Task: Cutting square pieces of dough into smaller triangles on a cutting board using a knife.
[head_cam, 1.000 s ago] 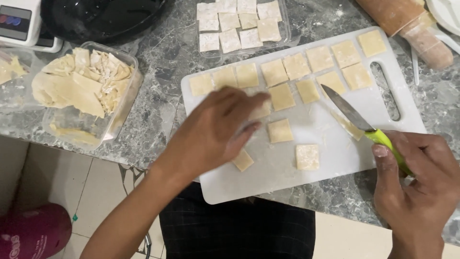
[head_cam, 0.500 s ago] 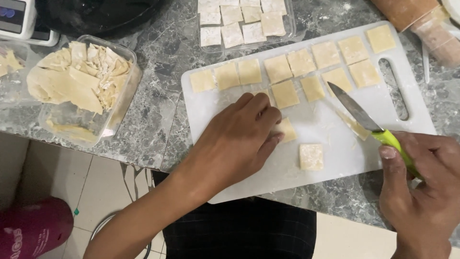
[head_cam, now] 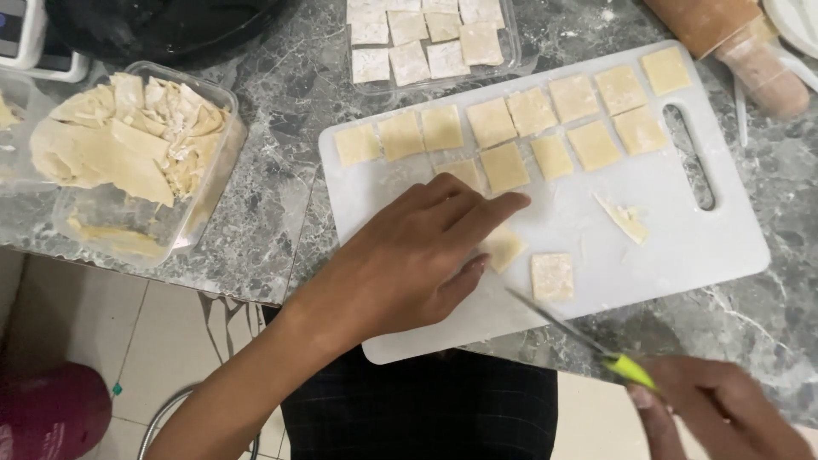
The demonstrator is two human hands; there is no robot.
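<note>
R hand point(head_cam: 724, 409) cut off at edge; knife point(head_cam: 588, 341) blurred.

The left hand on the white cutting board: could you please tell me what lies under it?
Under the left hand lies the white cutting board. One dough square sticks out by the fingertips, and another square's top edge shows above the fingers. Anything beneath the palm is covered.
</note>
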